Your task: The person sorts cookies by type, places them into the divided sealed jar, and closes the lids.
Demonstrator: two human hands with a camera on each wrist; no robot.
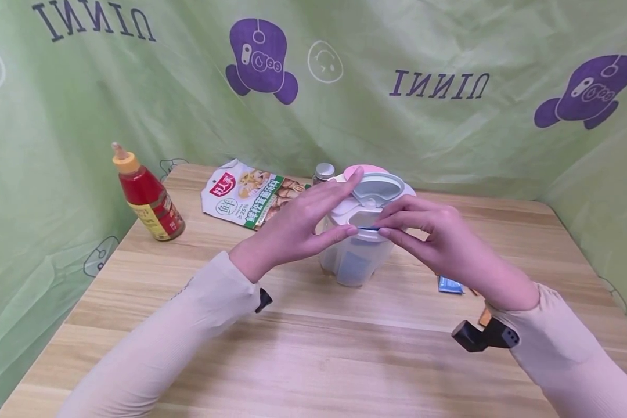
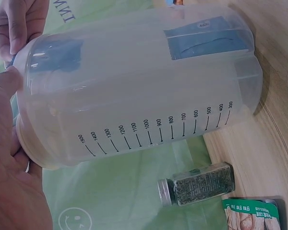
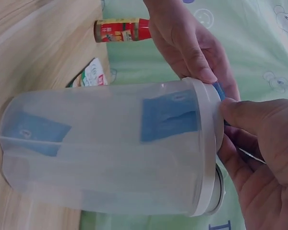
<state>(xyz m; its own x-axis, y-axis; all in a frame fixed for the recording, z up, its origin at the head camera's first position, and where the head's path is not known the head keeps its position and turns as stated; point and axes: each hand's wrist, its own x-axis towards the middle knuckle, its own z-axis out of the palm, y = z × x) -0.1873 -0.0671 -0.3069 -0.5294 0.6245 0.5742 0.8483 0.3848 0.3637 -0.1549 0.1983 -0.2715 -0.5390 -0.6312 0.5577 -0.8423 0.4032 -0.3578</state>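
Note:
A tall translucent storage canister [image 2: 134, 91] with volume marks stands upright on the table, its grey lid flap [image 1: 378, 188] raised. Blue sachets [image 3: 36, 133] show through its wall, one low down and one just under the lid. Thumb and fingers of my right hand [image 1: 431, 223] pinch a blue sachet [image 1: 368, 228] in the lid opening, most of it hidden. My left hand [image 1: 303, 223] lies against the lid's left side, fingers extended past the flap, thumb tip touching the front rim beside the sachet.
A red sauce bottle [image 1: 151, 203] stands at the left. Behind the canister are a green-and-white food pouch [image 1: 251, 194] and a spice jar [image 2: 199, 184]. To the right, a blue sachet [image 1: 451, 284] and an orange piece [image 1: 485, 316] lie on the table, partly behind my right arm.

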